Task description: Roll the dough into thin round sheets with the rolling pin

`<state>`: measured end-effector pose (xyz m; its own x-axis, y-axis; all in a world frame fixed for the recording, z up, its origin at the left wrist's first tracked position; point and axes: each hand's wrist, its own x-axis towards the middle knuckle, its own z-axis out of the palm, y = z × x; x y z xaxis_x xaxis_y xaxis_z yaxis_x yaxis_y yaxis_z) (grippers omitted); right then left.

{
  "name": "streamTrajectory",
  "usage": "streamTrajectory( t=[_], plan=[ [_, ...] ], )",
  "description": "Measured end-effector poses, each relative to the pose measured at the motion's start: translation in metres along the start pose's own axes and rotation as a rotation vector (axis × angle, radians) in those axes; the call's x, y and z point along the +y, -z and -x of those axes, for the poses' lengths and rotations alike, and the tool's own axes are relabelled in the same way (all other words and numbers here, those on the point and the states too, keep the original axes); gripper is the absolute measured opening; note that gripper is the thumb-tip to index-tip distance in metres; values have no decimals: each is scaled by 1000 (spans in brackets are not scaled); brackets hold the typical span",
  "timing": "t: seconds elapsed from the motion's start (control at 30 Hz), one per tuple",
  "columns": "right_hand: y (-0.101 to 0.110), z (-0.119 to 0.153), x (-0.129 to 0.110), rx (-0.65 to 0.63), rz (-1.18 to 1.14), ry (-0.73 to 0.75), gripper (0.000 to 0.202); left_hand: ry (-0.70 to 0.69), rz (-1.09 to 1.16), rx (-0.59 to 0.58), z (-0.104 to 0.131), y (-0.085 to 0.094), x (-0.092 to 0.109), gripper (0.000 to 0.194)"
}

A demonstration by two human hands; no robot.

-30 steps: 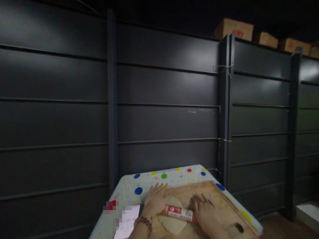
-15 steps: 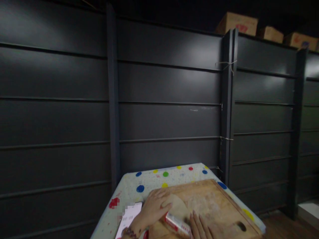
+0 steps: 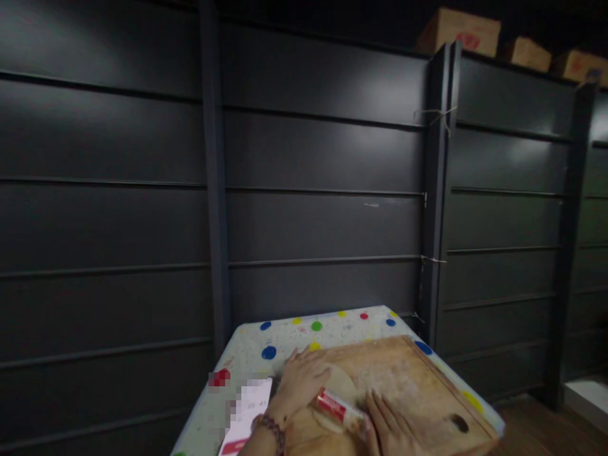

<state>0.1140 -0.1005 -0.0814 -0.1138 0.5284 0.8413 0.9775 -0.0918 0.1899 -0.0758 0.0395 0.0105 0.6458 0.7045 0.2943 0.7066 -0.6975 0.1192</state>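
Observation:
A wooden board (image 3: 413, 380) lies on a table with a dotted cloth (image 3: 289, 335). On the board is a flat, round, pale sheet that looks like dough (image 3: 342, 381). Across it rests a red and white cylinder (image 3: 335, 406). My left hand (image 3: 304, 383), with a beaded bracelet at the wrist, lies spread at the sheet's left side, its fingers apart. At the cylinder's right end is my right hand (image 3: 387, 424), its fingers stretched out flat over the board. Whether its palm touches the cylinder is hard to tell.
A lit phone (image 3: 244, 418), partly pixelated, lies left of the board. Behind the table stands a dark panelled wall (image 3: 323, 228). Cardboard boxes (image 3: 463, 31) sit on top at the right. A white object (image 3: 589, 402) is on the floor at far right.
The view has shifted slightly. My left hand lies a little farther from the cylinder, and more of the cylinder's red label shows. My right hand is still beside its right end.

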Motion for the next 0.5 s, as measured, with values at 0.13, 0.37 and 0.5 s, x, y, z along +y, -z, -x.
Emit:
streamTrajectory(
  t=[0.13,0.37,0.5],
  plan=[
    [1,-8,16,-150,-104,-25,35,19,-13,11,-15,-9,-2,44],
    [5,-13,19,-184,-110,-48,35,17,5,2,-23,-18,-6,42],
    [-11,4,2,-9,-60,-59,33,-27,0,-2,-9,-11,-5,40]
  ],
)
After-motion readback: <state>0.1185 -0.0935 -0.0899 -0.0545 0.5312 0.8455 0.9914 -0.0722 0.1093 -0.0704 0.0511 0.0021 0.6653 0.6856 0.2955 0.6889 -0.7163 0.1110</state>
